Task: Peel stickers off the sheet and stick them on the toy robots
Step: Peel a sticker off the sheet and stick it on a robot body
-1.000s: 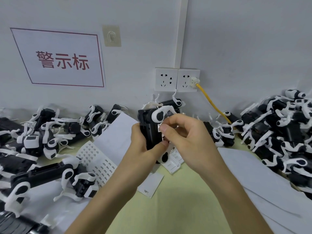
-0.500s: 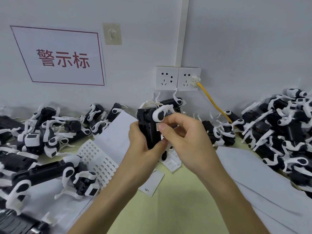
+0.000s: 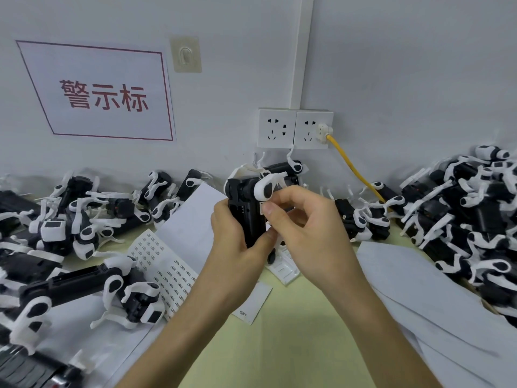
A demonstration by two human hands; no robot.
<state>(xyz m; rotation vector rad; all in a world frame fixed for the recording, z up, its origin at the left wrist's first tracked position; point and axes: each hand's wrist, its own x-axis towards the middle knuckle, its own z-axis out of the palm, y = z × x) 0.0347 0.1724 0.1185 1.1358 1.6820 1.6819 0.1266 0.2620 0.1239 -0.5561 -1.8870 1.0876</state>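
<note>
My left hand (image 3: 233,236) grips a black toy robot (image 3: 247,203) with white limbs, held upright above the table's middle. My right hand (image 3: 305,219) has its fingers curled on the robot's right side, the thumb pressing a small white sticker (image 3: 263,208) onto the black body. The sticker sheet (image 3: 165,264), printed with rows of small labels, lies flat on the table left of my left forearm.
Piles of black-and-white toy robots lie at the left (image 3: 70,225) and right (image 3: 461,214). White paper sheets (image 3: 436,301) cover the right side. A small paper slip (image 3: 254,302) lies under my arms. A yellow cable (image 3: 355,166) runs from the wall socket (image 3: 296,128).
Both hands and the held robot have stayed almost in place, shifting slightly up and left in view. My right thumb keeps pressing on the sticker.
</note>
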